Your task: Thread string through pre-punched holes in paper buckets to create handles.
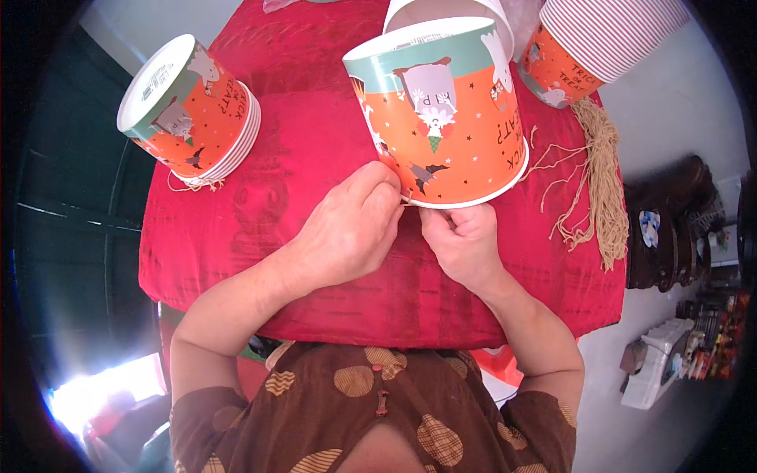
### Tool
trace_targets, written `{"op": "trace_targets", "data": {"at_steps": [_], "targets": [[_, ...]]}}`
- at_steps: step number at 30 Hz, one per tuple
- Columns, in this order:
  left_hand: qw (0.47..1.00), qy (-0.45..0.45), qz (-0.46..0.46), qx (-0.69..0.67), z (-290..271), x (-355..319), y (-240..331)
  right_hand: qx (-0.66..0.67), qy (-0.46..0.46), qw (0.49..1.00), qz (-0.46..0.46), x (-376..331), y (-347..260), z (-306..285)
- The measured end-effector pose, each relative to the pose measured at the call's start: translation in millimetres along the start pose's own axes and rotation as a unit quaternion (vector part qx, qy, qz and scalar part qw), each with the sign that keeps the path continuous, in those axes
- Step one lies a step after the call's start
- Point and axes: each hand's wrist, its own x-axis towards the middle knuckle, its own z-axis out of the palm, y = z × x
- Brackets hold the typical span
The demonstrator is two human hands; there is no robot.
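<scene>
An orange paper bucket (465, 126) with a teal band and Halloween figures is upside down in front of me, its base upward and its white rim toward me. Against the rim's left part, my left hand (359, 213) is closed in a pinch, with a short bit of tan twine (406, 200) showing by its fingertips. My right hand (465, 240) is closed just beside it, thumb and fingers at the underside of the rim. What lies inside the fingers is mostly hidden. More twine strands (544, 165) trail on the cloth right of the bucket.
A red cloth covers the table (292, 134). At the left stands an upturned bucket stack (193, 114) with twine at its rim. A taller bucket stack (599, 47) is at the far right, above a hanging twine bundle (603, 189). A white container (497, 16) stands behind the bucket.
</scene>
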Motion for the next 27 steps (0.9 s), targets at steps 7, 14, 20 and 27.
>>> {"op": "trace_targets", "data": {"at_steps": [7,14,20,27], "targets": [[1.000,0.012,0.013,-0.011,0.8,0.8,-0.2,0.095,-0.019,0.994,0.044,2.4,-2.6,-2.6],[1.000,0.025,0.012,-0.009,-0.6,-0.2,-1.7,0.087,-0.050,0.995,-0.023,0.5,5.6,-9.5],[1.000,-0.005,0.004,0.010,-2.9,1.3,1.5,0.142,-0.030,0.989,0.026,3.8,-1.8,-11.9],[0.996,0.025,-0.075,-0.039,-1.1,-6.1,-9.0,0.264,-0.031,0.959,0.101,7.4,-0.2,-27.8]]}}
